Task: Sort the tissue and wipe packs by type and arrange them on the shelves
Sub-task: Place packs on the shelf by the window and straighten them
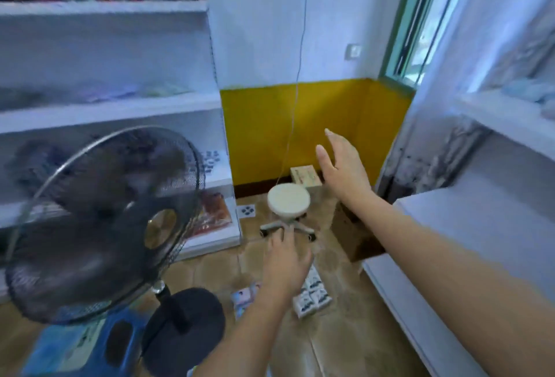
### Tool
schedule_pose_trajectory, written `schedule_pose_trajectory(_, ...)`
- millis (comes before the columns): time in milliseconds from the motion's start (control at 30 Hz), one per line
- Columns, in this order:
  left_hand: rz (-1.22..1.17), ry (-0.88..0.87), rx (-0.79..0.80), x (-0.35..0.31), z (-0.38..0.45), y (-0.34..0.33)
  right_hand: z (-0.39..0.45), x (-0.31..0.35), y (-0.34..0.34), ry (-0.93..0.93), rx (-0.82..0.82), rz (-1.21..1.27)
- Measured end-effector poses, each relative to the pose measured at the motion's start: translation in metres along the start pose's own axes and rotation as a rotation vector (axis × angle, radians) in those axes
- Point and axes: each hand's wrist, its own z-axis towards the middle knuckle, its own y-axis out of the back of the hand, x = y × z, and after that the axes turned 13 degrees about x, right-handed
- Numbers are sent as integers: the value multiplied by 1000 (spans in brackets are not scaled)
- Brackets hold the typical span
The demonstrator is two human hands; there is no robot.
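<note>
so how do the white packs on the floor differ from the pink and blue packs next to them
The white packs carry dark printed marks, while the pink and blue packs are pastel coloured. The white packs lie right of the left hand in a larger cluster; the pink and blue packs lie left of it and look fewer. Both lie on the tiled floor, partly hidden by that arm.

A bright room is lit by daylight from the window [420, 31] at upper right. Motion blur softens everything, most heavily the fan [102, 223]. Edges are bent by wide-angle distortion.
</note>
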Motion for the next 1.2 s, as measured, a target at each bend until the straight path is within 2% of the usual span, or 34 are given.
schedule_pose_trajectory(133, 38, -206, -36, -110, 13, 37, -4, -14, 119, -40, -181, -29)
schedule_pose_trajectory(267, 64, -403, -86, -224, 32, 44, -17, -49, 223, -94, -332, -81)
schedule_pose_trajectory(500, 33, -589, -68, -406, 77, 13, -50, -165, 358, -193, -459, -145)
schedule_pose_trajectory(600, 18, -663, -41, -458, 106, -11, -64, -220, 391, -257, -485, -150)
schedule_pose_trajectory(733, 9, -680, 11, -515, 139, -41, -81, -287, 421, -363, -489, -167)
schedule_pose_trajectory(933, 69, -834, 53, -581, 201, -71, -90, -374, 447, -520, -524, -216)
schedule_pose_trajectory(1100, 92, -1024, 61, -639, 270, -87, -96, -438, 467, -697, -460, -314)
schedule_pose_trajectory(1200, 197, -1107, 92, -673, 302, -91, -92, -464, 486, -799, -381, -443)
